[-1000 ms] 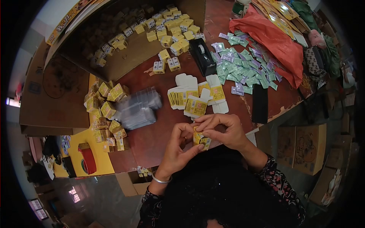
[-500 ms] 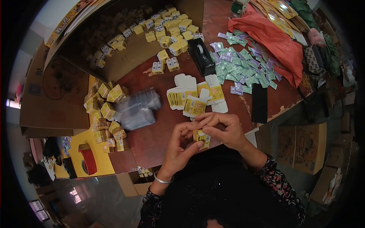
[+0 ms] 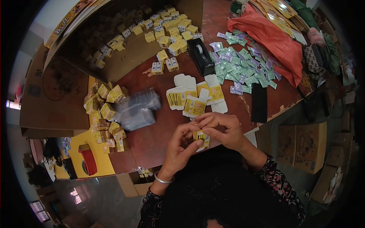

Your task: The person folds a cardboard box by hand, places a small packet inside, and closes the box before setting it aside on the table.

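Beyond fingers [image 3: 219, 120] holding a yellow box [image 3: 199, 135], flattened cartons [image 3: 194, 106], tape dispenser [image 3: 200, 57], scattered sachets [image 3: 243, 69]

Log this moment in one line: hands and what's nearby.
left hand: holding small yellow box | right hand: touching its top | ahead: flat yellow cartons

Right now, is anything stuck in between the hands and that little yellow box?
Nothing that I can see. The left hand grips the small yellow box, and the right hand is at its top. The flattened yellow cartons lie beyond the hands, not in between.
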### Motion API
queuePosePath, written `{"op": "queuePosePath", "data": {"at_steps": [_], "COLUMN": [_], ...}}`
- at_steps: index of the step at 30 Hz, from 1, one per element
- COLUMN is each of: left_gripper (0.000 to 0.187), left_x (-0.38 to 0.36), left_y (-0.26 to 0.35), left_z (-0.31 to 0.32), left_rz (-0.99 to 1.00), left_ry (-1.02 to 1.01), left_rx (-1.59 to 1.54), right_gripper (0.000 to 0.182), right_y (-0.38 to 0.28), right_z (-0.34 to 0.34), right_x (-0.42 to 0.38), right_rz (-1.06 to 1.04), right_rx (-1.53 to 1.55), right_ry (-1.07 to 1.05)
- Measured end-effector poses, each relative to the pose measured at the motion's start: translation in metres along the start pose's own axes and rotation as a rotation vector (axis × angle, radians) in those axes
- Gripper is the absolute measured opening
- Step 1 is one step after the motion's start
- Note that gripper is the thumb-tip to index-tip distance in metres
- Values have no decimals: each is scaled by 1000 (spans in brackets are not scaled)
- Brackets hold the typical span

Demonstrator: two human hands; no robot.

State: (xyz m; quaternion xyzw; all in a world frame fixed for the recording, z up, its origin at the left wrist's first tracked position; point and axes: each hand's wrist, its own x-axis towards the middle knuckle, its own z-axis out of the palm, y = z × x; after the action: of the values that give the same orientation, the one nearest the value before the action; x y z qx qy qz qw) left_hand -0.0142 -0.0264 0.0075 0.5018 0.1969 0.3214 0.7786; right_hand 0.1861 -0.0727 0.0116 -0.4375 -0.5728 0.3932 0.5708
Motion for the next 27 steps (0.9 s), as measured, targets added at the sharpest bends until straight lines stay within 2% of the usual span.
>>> {"op": "queuePosePath", "data": {"at_steps": [4,7,10,14,16,19,20,21,23,24,26,27], "left_gripper": [33,31,33,51,65,82,87,89,92,92,91,84], "left_x": [-1,1,2,8,9,14,15,16,20,21,17,17], "left_y": [-1,-5,-5,8,20,25,27,36,31,32,22,13], "left_z": [-3,-9,-15,-10,-4,-1,-2,-2,-22,-30,-27,-12], "left_rz": [10,57,46,-11,-101,-146,-149,-189,62,148,36,17], "left_ry": [27,-24,-57,-6,12,10,13,69,244,296,310,250], "left_rx": [5,45,150,357,328,288,278,294,175,118,208,87], "right_gripper": [14,18,23,46,55,63,59,56,51,42,42,42], "right_y": [0,9,12,-8,-12,-7,-7,-6,1,11,20,22], "right_z": [-2,-6,-7,-14,-21,-29,-28,-30,-31,-25,-8,1], "right_x": [2,1,-2,3,4,5,3,2,-1,-7,-14,-16], "right_rz": [-125,-291,-318,-78,70,63,128,115,85,191,241,266], "right_rx": [-62,-229,-268,-371,-344,-284,-230,-206,-150,83,299,408], "right_ry": [-55,-98,-102,-191,-275,-379,-374,-315,-206,-22,100,157]}}
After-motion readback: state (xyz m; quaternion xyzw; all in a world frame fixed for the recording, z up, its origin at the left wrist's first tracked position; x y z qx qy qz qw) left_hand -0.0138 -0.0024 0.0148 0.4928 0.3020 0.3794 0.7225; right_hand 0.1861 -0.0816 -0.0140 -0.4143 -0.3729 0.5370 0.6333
